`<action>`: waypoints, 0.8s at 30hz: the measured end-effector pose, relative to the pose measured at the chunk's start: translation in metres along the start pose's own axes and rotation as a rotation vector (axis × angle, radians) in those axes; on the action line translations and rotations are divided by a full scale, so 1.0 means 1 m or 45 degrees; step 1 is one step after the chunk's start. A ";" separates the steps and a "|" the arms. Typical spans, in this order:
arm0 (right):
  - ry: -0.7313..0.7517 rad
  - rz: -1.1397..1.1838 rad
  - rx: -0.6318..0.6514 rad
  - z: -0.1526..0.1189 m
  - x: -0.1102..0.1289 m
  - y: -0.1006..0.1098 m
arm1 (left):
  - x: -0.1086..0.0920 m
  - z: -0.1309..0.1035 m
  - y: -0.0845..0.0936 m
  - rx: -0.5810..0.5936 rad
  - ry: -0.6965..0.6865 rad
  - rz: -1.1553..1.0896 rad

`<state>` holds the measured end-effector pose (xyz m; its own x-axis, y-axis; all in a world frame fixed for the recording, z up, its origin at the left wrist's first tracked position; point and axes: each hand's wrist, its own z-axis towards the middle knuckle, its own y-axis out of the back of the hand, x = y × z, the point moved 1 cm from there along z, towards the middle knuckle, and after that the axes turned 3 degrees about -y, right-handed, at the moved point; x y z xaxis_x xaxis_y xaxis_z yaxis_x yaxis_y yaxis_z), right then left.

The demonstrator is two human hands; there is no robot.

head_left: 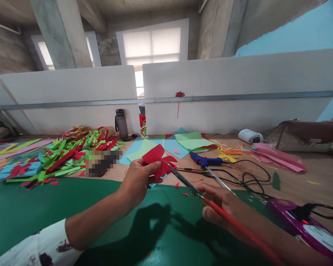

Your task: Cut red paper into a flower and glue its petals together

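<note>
Holding paper [154, 154] over green mat [44, 201], white partitions [224, 77]

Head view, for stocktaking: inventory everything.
Red paper: one, red, centre
Scissors: one, red-handled, centre
Strips: many, multicoloured, left
Sheets: several, multicoloured, centre
Loose paper: some, yellow and pink, right
Bottle: one, grey, back
Glue gun: one, blue, right
Cable: uncounted, black, right
Roll: one, white, right
Bag: one, brown, right
Power strip: one, purple, right
Bow: one, red, back
Boards: several, white, back
Windows: several, white, back
Mat: one, green, front
Table: one, brown, middle
Left hand: one, bare, centre
Right hand: one, bare, right
</note>
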<state>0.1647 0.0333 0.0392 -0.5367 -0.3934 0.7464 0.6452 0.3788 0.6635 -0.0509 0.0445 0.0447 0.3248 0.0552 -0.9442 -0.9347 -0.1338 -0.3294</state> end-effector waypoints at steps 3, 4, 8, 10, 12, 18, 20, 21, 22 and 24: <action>-0.009 0.010 0.002 0.000 0.000 -0.001 | 0.001 0.001 0.000 -0.014 -0.006 0.002; -0.012 0.012 0.002 0.000 0.000 -0.001 | 0.002 0.001 0.000 -0.020 -0.010 -0.002; -0.012 0.017 -0.013 0.000 -0.001 -0.002 | 0.002 0.001 -0.001 -0.026 -0.016 -0.049; -0.012 0.018 -0.020 0.000 -0.002 -0.003 | 0.002 0.001 -0.002 -0.022 -0.009 -0.076; -0.012 0.027 -0.017 -0.001 -0.002 -0.003 | 0.002 0.001 -0.002 -0.015 -0.013 -0.091; -0.017 0.076 -0.006 0.000 0.000 -0.004 | 0.003 0.002 -0.003 -0.017 -0.018 -0.087; -0.021 0.085 0.004 0.000 0.000 -0.005 | 0.003 0.001 -0.004 -0.044 -0.011 -0.099; -0.023 0.094 0.005 0.000 0.000 -0.005 | 0.003 0.001 -0.005 -0.053 -0.008 -0.103; -0.026 0.106 0.002 0.000 0.000 -0.005 | 0.003 0.000 -0.005 -0.051 -0.008 -0.109; -0.038 0.132 0.014 0.001 -0.001 -0.006 | 0.003 -0.001 -0.005 -0.042 -0.011 -0.120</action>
<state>0.1609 0.0318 0.0344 -0.4837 -0.3263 0.8122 0.6923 0.4252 0.5831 -0.0446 0.0440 0.0434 0.4095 0.0779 -0.9090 -0.8948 -0.1599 -0.4169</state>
